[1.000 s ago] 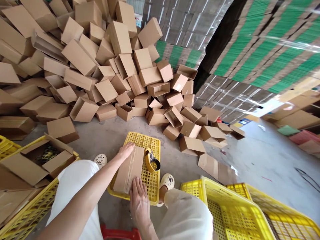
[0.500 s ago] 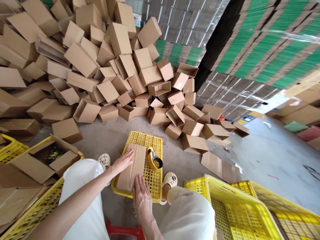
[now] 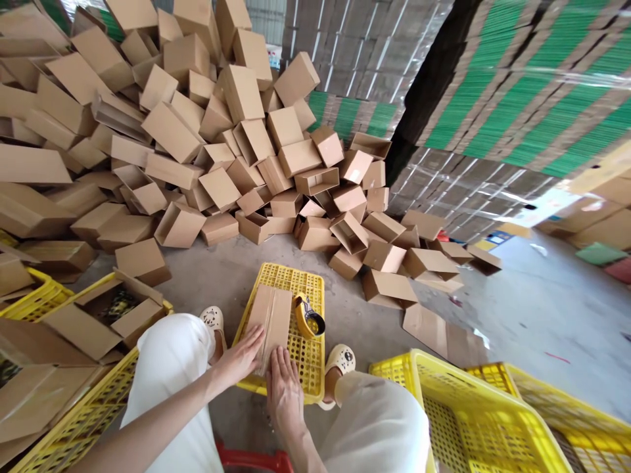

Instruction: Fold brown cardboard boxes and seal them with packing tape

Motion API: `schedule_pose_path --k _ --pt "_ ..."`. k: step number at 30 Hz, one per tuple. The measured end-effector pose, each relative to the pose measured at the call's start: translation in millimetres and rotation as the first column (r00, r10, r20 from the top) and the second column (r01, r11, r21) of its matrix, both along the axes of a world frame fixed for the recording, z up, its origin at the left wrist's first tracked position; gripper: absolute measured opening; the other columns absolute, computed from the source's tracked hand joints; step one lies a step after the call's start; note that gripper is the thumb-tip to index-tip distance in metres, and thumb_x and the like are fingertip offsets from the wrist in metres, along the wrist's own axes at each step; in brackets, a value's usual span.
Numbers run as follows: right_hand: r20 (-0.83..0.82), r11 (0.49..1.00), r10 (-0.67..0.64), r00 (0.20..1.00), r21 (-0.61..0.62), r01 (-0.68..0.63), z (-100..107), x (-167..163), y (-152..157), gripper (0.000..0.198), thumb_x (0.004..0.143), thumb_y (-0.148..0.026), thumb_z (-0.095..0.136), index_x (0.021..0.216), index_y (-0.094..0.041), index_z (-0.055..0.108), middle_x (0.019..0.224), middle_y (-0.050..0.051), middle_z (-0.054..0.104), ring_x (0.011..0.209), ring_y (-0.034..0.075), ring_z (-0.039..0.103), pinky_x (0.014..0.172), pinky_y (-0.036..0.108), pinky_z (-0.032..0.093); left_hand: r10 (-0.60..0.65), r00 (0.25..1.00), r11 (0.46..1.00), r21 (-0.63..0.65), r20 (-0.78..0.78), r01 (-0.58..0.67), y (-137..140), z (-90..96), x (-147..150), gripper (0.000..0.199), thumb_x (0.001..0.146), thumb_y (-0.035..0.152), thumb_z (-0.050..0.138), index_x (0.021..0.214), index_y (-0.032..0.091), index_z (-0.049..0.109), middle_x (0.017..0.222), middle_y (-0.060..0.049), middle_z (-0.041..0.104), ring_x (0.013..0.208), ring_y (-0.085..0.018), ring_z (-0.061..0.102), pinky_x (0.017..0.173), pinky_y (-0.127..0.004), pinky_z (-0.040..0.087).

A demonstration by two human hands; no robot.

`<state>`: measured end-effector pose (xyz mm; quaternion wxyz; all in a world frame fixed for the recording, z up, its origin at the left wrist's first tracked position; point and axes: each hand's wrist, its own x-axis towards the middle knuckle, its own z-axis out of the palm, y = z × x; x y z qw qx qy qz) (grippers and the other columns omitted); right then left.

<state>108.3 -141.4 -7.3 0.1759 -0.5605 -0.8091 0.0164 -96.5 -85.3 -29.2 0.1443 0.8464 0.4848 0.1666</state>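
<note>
Presently, I am viewing 1 closed cardboard carton lying on a yellow perforated plastic crate. The left hand is resting on its top, fingers extended and slightly spread; the right hand is lying at its near end, fingers straight and close together. Neither is pinching anything. A yellow-and-black tape dispenser is sitting just beside the carton, unheld. Tape appears to be running along the top seam, so I am judging this closure nearly or wholly done; the underside is not showing. Outstanding, in my judgement: an open-flapped carton on the wearer's left is standing unsealed, its contents only partly showing.
</note>
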Motion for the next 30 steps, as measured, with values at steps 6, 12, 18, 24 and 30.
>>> schedule_pose_path --k 6,12,18,24,30 --pt "0.021 0.996 -0.003 1.000 -0.090 0.005 5 -1 9 0.055 0.103 -0.018 0.045 0.158 -0.019 0.052 0.162 0.011 0.050 0.152 0.027 0.048 0.125 0.047 0.039 0.052 0.996 0.994 0.096 -0.066 -0.045 -20 4.1 6 0.073 0.102 0.020 0.050 0.169 0.018 0.023 0.173 -0.015 0.031 0.161 -0.029 0.030 0.126 -0.048 0.042" --pt "0.070 0.977 0.036 0.997 -0.211 -0.020 27 -16 72 0.055 0.107 -0.023 0.042 0.161 -0.017 0.046 0.165 0.015 0.045 0.155 0.029 0.042 0.128 0.053 0.031 0.119 0.977 0.993 0.031 -0.178 -0.116 32 24.2 13 0.062 0.104 0.015 0.035 0.166 0.020 0.036 0.172 -0.012 0.036 0.159 -0.027 0.035 0.125 -0.052 0.042" --pt "0.140 0.957 0.007 0.990 -0.290 0.034 45 -26 159 0.055 0.106 -0.018 0.038 0.160 -0.016 0.047 0.165 0.015 0.044 0.156 0.027 0.040 0.129 0.053 0.028 0.185 0.972 0.977 -0.083 -0.148 -0.199 111 41.1 19 0.057 0.107 0.026 0.038 0.163 0.019 0.042 0.171 -0.014 0.038 0.160 -0.031 0.033 0.127 -0.058 0.035" --pt "0.152 0.948 -0.005 0.988 -0.314 0.053 40 -29 203 0.061 0.104 -0.013 0.035 0.165 -0.014 0.038 0.170 0.016 0.035 0.160 0.030 0.032 0.129 0.057 0.024 0.234 0.966 0.964 -0.107 -0.109 -0.245 158 21.7 24 0.062 0.108 0.032 0.037 0.167 0.018 0.031 0.174 -0.016 0.031 0.162 -0.035 0.026 0.125 -0.063 0.035" --pt "0.176 0.942 -0.020 0.984 -0.326 0.077 42 -37 201 0.062 0.104 -0.013 0.033 0.165 -0.007 0.035 0.171 0.019 0.030 0.161 0.032 0.028 0.129 0.056 0.024 0.230 0.972 0.971 -0.056 -0.050 -0.232 145 15.1 26 0.064 0.107 0.024 0.032 0.169 0.014 0.023 0.173 -0.018 0.031 0.163 -0.033 0.025 0.127 -0.058 0.035"
